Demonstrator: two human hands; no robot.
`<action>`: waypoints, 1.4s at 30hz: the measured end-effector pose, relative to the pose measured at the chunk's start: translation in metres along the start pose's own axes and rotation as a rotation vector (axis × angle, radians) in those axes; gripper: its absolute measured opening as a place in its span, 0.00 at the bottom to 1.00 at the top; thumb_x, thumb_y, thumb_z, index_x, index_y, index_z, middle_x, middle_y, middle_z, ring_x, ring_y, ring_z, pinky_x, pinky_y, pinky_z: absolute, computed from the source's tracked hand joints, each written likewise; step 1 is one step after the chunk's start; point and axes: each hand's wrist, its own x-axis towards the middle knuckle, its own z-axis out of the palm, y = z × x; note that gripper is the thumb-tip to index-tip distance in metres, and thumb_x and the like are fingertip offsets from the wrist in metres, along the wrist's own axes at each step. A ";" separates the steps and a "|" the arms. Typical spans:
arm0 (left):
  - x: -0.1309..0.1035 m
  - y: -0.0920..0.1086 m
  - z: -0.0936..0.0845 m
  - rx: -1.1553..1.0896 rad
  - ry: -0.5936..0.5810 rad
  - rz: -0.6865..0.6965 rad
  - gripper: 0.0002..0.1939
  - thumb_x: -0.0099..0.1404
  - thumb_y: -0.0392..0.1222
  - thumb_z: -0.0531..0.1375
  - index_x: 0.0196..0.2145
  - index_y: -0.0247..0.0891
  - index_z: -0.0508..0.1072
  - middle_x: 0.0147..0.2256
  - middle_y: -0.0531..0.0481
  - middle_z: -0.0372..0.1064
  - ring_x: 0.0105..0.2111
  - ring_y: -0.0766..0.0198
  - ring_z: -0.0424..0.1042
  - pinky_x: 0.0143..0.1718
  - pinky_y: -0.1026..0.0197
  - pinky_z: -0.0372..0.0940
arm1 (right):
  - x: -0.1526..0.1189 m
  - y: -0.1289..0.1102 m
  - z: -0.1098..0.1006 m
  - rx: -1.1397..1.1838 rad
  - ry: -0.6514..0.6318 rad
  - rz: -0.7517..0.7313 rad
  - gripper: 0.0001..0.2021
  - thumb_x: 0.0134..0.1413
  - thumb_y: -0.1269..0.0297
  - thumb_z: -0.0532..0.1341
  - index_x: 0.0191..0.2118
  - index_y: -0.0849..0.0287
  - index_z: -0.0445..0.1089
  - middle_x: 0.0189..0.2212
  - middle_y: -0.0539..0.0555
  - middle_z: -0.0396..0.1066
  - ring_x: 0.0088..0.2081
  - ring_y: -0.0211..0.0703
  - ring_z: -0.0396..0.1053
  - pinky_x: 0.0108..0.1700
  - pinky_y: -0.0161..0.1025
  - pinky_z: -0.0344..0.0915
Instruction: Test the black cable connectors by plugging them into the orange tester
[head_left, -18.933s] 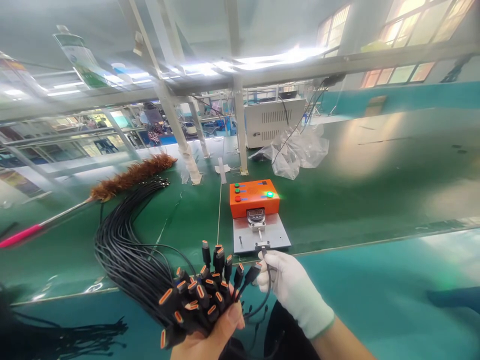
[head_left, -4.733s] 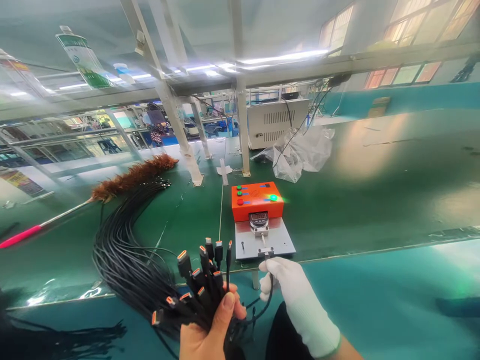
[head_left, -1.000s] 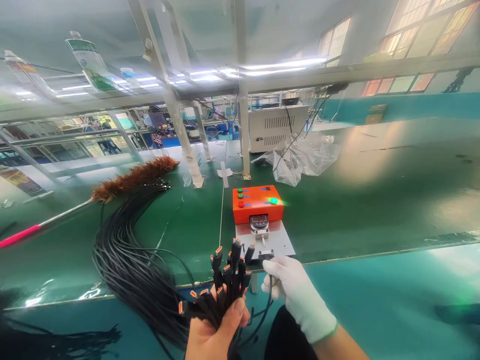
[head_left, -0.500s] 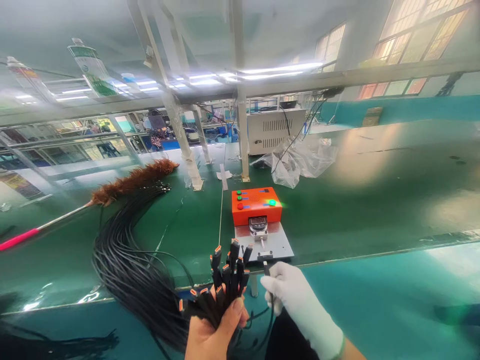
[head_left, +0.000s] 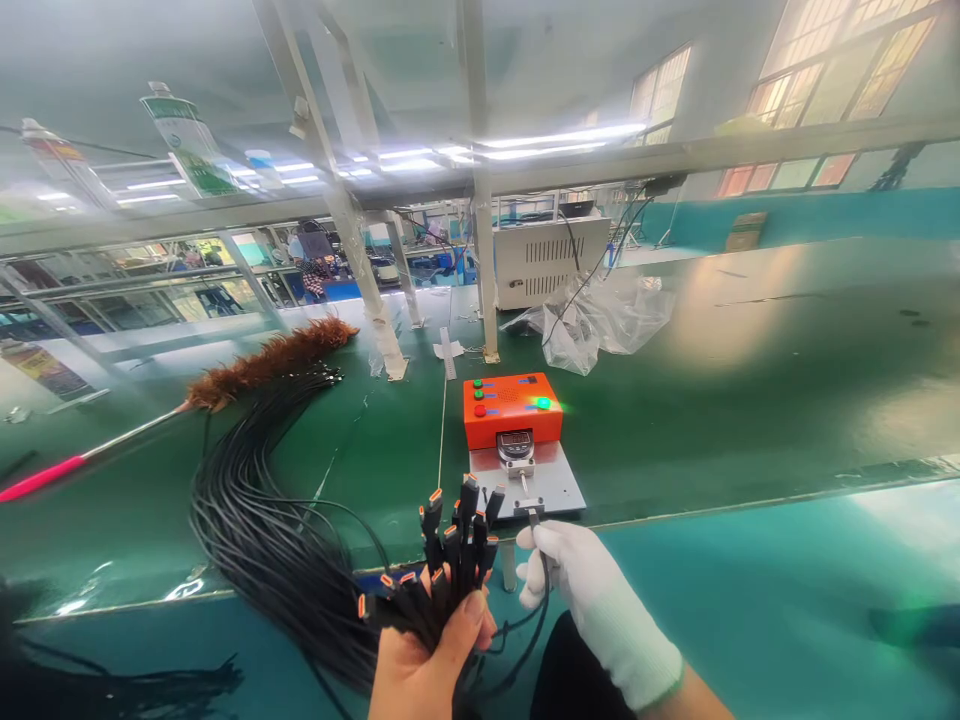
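My bare left hand point(head_left: 435, 640) is wrapped round a bunch of black cable connectors point(head_left: 465, 540) with orange tips. In my gloved right hand point(head_left: 551, 560) a single black connector point(head_left: 534, 518) is pinched, its front end at the near edge of the metal plate point(head_left: 559, 480). On that plate sits a small digital gauge point(head_left: 516, 446), in front of an orange box point(head_left: 511, 412) with a lit green light. The long black cables point(head_left: 262, 500) run from the left side of the bench towards my left hand.
A brown duster point(head_left: 270, 362) with a pink handle lies at the left of the green bench point(head_left: 675, 430). Behind the orange box are clear plastic bags point(head_left: 600, 325), a grey metal cabinet point(head_left: 551, 262) and frame posts.
My right hand has moved slightly forward, bringing its connector up to the fixture at the plate's near edge. My left hand has barely moved.
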 end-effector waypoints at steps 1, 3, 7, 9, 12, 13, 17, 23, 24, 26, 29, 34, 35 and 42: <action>0.000 0.000 0.001 -0.002 0.002 0.002 0.14 0.50 0.51 0.70 0.29 0.38 0.80 0.19 0.52 0.69 0.23 0.65 0.65 0.27 0.63 0.60 | 0.000 0.001 0.000 0.015 0.000 -0.003 0.13 0.46 0.56 0.59 0.28 0.63 0.68 0.10 0.46 0.66 0.13 0.38 0.67 0.35 0.42 0.66; 0.000 0.001 0.002 -0.011 0.005 0.003 0.14 0.50 0.51 0.69 0.29 0.38 0.80 0.19 0.52 0.69 0.23 0.65 0.65 0.27 0.63 0.61 | 0.001 0.002 0.000 0.041 -0.006 -0.008 0.13 0.46 0.56 0.60 0.28 0.63 0.68 0.10 0.46 0.66 0.13 0.37 0.67 0.35 0.42 0.65; 0.000 0.001 0.002 -0.035 0.000 -0.017 0.15 0.49 0.52 0.70 0.30 0.39 0.80 0.19 0.53 0.68 0.23 0.65 0.65 0.27 0.64 0.60 | 0.003 0.002 0.003 0.080 -0.010 -0.014 0.13 0.44 0.56 0.61 0.27 0.63 0.68 0.09 0.45 0.65 0.12 0.37 0.65 0.30 0.40 0.64; 0.000 0.001 0.002 -0.034 -0.010 -0.013 0.15 0.49 0.52 0.70 0.30 0.40 0.80 0.19 0.53 0.68 0.23 0.65 0.64 0.27 0.64 0.60 | 0.004 0.001 0.005 0.097 -0.002 -0.021 0.13 0.44 0.55 0.61 0.27 0.63 0.68 0.09 0.46 0.65 0.12 0.38 0.64 0.26 0.39 0.62; 0.000 0.001 0.001 -0.011 -0.024 0.011 0.14 0.51 0.52 0.69 0.30 0.40 0.80 0.19 0.53 0.68 0.23 0.65 0.64 0.28 0.63 0.60 | 0.005 -0.001 0.008 0.122 0.013 -0.024 0.13 0.43 0.56 0.62 0.27 0.63 0.69 0.10 0.46 0.65 0.14 0.39 0.66 0.25 0.39 0.62; 0.000 0.000 0.001 -0.006 -0.024 0.014 0.14 0.51 0.52 0.69 0.30 0.40 0.80 0.19 0.53 0.69 0.23 0.65 0.64 0.29 0.63 0.60 | 0.005 -0.001 0.008 0.125 0.019 -0.019 0.13 0.43 0.56 0.62 0.27 0.63 0.69 0.10 0.46 0.65 0.14 0.40 0.66 0.26 0.39 0.63; 0.001 0.000 0.000 -0.017 -0.023 -0.009 0.14 0.50 0.52 0.69 0.30 0.40 0.80 0.19 0.52 0.70 0.23 0.64 0.65 0.27 0.63 0.60 | 0.006 -0.001 0.008 0.127 0.027 -0.021 0.12 0.45 0.57 0.61 0.27 0.63 0.69 0.09 0.46 0.65 0.15 0.39 0.66 0.30 0.40 0.65; 0.002 -0.001 0.000 -0.064 -0.006 -0.031 0.16 0.48 0.52 0.70 0.31 0.39 0.81 0.19 0.52 0.69 0.22 0.65 0.65 0.25 0.63 0.60 | 0.008 -0.003 0.010 0.130 0.036 -0.014 0.13 0.42 0.56 0.62 0.27 0.63 0.69 0.09 0.46 0.65 0.14 0.39 0.65 0.31 0.41 0.65; 0.002 -0.001 0.000 -0.069 -0.003 -0.032 0.16 0.48 0.52 0.71 0.31 0.39 0.81 0.19 0.52 0.69 0.22 0.65 0.65 0.24 0.63 0.60 | 0.009 -0.003 0.010 0.129 0.034 -0.017 0.13 0.42 0.56 0.62 0.27 0.63 0.68 0.09 0.46 0.64 0.13 0.38 0.65 0.32 0.41 0.65; 0.003 -0.001 0.001 -0.070 0.003 -0.034 0.16 0.48 0.52 0.71 0.31 0.39 0.82 0.18 0.52 0.69 0.22 0.64 0.64 0.24 0.63 0.60 | 0.010 -0.002 0.011 0.123 0.027 -0.023 0.13 0.42 0.56 0.61 0.27 0.63 0.68 0.09 0.46 0.64 0.12 0.37 0.64 0.32 0.42 0.65; 0.003 0.001 0.002 -0.064 0.024 -0.026 0.15 0.48 0.52 0.70 0.28 0.37 0.81 0.19 0.50 0.70 0.23 0.63 0.65 0.25 0.62 0.61 | 0.006 0.000 0.006 0.044 -0.031 0.009 0.14 0.43 0.54 0.59 0.28 0.62 0.67 0.11 0.47 0.66 0.14 0.40 0.66 0.29 0.42 0.65; 0.002 -0.001 0.003 -0.021 0.022 0.008 0.13 0.50 0.49 0.69 0.22 0.35 0.79 0.17 0.51 0.70 0.21 0.64 0.65 0.25 0.63 0.61 | -0.019 -0.012 -0.012 -0.638 0.144 0.115 0.10 0.45 0.55 0.61 0.22 0.53 0.64 0.11 0.50 0.64 0.16 0.44 0.64 0.24 0.41 0.60; 0.002 -0.002 0.004 -0.014 0.026 0.012 0.12 0.50 0.48 0.69 0.22 0.35 0.78 0.17 0.51 0.70 0.21 0.65 0.65 0.25 0.64 0.62 | -0.026 -0.018 -0.013 -0.749 0.261 0.065 0.09 0.44 0.56 0.62 0.24 0.53 0.65 0.11 0.50 0.64 0.17 0.45 0.64 0.25 0.42 0.59; 0.001 -0.011 0.014 -0.025 0.029 0.028 0.14 0.46 0.47 0.71 0.27 0.34 0.81 0.19 0.51 0.72 0.20 0.64 0.66 0.24 0.64 0.64 | -0.060 -0.033 0.039 -0.589 0.038 -0.345 0.13 0.52 0.56 0.59 0.40 0.54 0.75 0.33 0.55 0.74 0.34 0.49 0.71 0.34 0.40 0.67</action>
